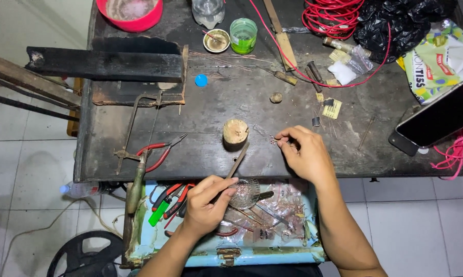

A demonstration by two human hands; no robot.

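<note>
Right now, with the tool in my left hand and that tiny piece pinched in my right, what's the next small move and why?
Probably bring the flat tool in the left hand up to the small wire piece. The right hand pinches that piece just right of the wooden peg, and the tool's tip already points that way but stops short.

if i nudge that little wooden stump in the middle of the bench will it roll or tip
The wooden stump stands on a flat end and looks squat, so it would probably slide rather than tip. Its side is round, so once knocked over it could roll across the dark bench. It looks like solid wood, likely stiff and sturdy.
</note>
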